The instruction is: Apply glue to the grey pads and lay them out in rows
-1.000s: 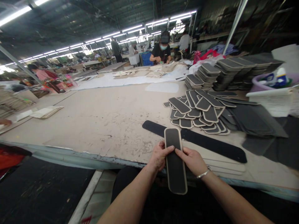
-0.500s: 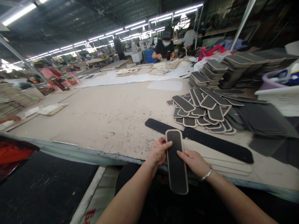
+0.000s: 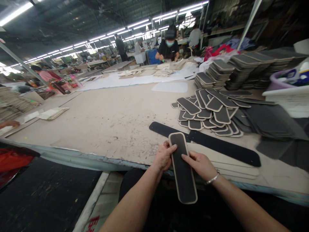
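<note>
A long dark panel with rounded corners and a beige border point(image 3: 184, 174) is held between my hands at the table's front edge. My left hand point(image 3: 165, 154) grips its left side, thumb on the dark face and fingers behind. On the right side, my right hand point(image 3: 199, 163) pinches it, thumb also on the face; its other fingers are partly hidden. Just beyond the panel lie two black strips, the nearer one point(image 3: 224, 148) to the right and the other point(image 3: 161, 128) to the left. Beige strips point(image 3: 231, 166) lie under the right one.
A loose heap of similar bordered panels point(image 3: 205, 111) lies right of centre, with neat stacks point(image 3: 214, 72) behind. Flat dark sheets point(image 3: 270, 120) and a white basket point(image 3: 287, 100) are at right. A co-worker point(image 3: 168, 48) sits across the table point(image 3: 96, 122); another person's hand point(image 3: 11, 123) shows at far left.
The panel has tilted slightly, its lower end swinging to the right and its top a little left. Both hands keep their hold on it.
</note>
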Demonstrator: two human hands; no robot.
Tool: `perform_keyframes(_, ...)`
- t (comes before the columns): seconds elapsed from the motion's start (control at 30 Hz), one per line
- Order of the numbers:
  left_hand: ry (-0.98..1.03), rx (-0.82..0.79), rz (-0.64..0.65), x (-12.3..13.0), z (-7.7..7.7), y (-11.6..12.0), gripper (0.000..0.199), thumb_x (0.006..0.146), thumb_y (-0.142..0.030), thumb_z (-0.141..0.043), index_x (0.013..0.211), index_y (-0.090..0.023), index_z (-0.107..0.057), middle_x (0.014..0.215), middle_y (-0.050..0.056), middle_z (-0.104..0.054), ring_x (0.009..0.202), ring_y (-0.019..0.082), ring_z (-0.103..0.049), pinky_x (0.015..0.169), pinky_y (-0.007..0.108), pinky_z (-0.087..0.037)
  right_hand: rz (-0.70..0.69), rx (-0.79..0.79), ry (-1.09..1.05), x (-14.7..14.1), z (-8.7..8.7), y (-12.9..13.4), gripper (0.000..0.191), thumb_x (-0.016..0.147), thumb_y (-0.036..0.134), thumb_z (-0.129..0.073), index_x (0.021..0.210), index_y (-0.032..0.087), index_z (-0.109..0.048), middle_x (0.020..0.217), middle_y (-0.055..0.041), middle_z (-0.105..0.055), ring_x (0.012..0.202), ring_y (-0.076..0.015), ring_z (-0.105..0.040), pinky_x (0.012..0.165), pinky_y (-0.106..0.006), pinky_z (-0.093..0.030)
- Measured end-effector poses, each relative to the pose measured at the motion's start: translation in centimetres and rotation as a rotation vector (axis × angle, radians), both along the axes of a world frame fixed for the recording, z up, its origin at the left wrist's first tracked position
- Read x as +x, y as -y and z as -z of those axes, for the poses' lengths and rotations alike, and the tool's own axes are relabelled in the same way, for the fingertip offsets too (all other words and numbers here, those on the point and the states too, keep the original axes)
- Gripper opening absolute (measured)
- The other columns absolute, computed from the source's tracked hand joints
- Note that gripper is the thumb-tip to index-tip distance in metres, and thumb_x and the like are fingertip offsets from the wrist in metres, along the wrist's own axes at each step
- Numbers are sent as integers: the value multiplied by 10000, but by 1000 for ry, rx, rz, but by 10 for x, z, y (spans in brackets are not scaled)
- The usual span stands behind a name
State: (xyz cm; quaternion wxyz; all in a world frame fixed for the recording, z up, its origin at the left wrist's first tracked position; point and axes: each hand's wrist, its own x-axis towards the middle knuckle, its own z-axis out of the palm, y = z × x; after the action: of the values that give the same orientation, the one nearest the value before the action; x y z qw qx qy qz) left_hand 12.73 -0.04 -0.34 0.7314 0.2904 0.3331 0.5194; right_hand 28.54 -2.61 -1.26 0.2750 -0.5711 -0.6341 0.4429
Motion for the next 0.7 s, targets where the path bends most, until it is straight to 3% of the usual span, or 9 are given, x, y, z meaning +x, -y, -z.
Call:
perform_keyframes(0.1, 12, -3, 51, -1, -2, 1, 378, 623, -296, -810, 908, -125, -632, 853, 62, -683, 756, 177, -643, 745, 297, -498, 3, 9, -19, 1, 0, -1, 466, 842, 589, -437, 861, 190, -678, 755, -20, -676, 716, -200, -616, 625, -279, -448)
perform_keyframes(0.17, 29, -11, 49, -1, -2, 0, 346, 651, -311, -789, 898, -135, -624, 857, 56, -679, 765, 174, -638, 743, 289, -492, -1, 12, -8, 1, 1, -1, 463, 840, 583, -440, 809, 189, -681, 719, -19, -671, 696, -203, -613, 621, -285, -444)
perform_keyframes(0.27, 17, -19, -83, -2, -1, -4, 300, 628, -287, -802, 794, -147, -594, 772, 14, -656, 701, 127, -610, 714, 244, -474, -27, 12, 16, -1, 1, 0, 454, 826, 572, -470, 655, 189, -644, 622, -12, -637, 619, -190, -586, 574, -280, -414)
perform_keyframes(0.37, -42, -41, -158, -4, 1, -7, 351, 557, -254, -843, 727, -156, -552, 695, -22, -619, 641, 102, -584, 683, 224, -465, -40, 19, 12, -3, 1, 1, 423, 816, 558, -499, 661, 192, -644, 630, -4, -638, 626, -183, -586, 575, -271, -409)
perform_keyframes(0.53, -48, -49, -56, -3, 6, -4, 406, 543, -292, -857, 747, -154, -535, 689, -21, -605, 614, 104, -582, 646, 232, -475, 62, 48, -29, -3, 3, 0, 426, 811, 577, -504, 849, 184, -664, 746, -18, -665, 699, -184, -597, 630, -268, -444)
perform_keyframes(0.7, -42, -31, -23, 4, 11, 0, 400, 571, -314, -832, 780, -159, -528, 690, -20, -595, 592, 104, -571, 603, 231, -474, 98, 48, -34, -5, 5, -2, 455, 830, 581, -456, 758, 178, -656, 692, -18, -631, 675, -181, -573, 602, -264, -430)
